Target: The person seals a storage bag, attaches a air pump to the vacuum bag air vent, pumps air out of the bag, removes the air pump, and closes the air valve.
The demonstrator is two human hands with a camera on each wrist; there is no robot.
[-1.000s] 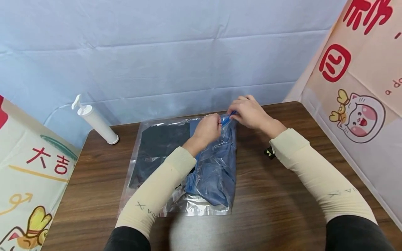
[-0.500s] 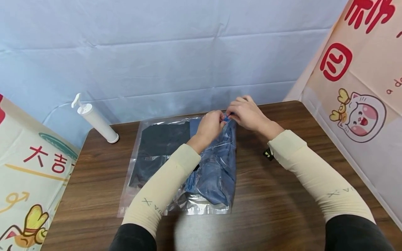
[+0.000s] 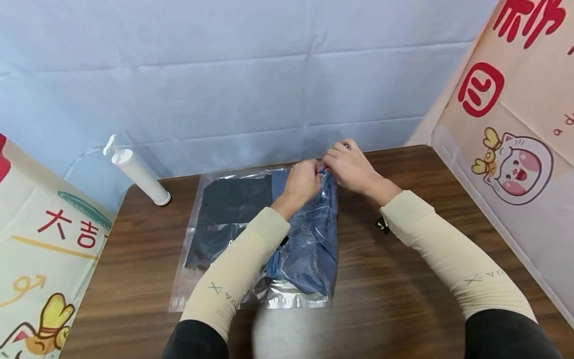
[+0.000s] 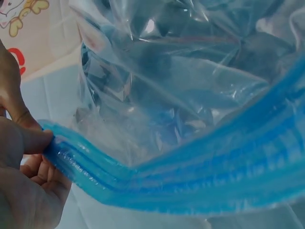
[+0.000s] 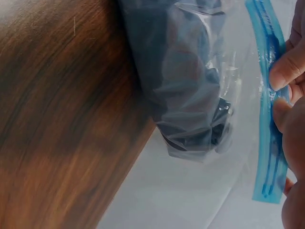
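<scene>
A clear plastic zip bag [image 3: 193, 249] lies flat on the wooden table, with dark cloth [image 3: 235, 199] and blue cloth [image 3: 314, 249] folded inside. My left hand [image 3: 305, 182] pinches the blue zip strip [image 4: 190, 186] near the bag's far right corner. Just to its right, my right hand [image 3: 352, 167] pinches the same strip close to its end. In the right wrist view two thumbs press side by side on the strip, and its free end sticks out below them. The left forearm covers part of the bag in the head view.
A white hand pump [image 3: 141, 177] stands on the table [image 3: 139, 249] at the back left. Pale blue cloth [image 3: 224, 99] hangs right behind the table's far edge. Printed cloths [image 3: 511, 139] hang at both sides.
My left hand has slid right along the zip strip until it is close beside the right hand. The right hand has shifted only slightly, and the bag stays put.
</scene>
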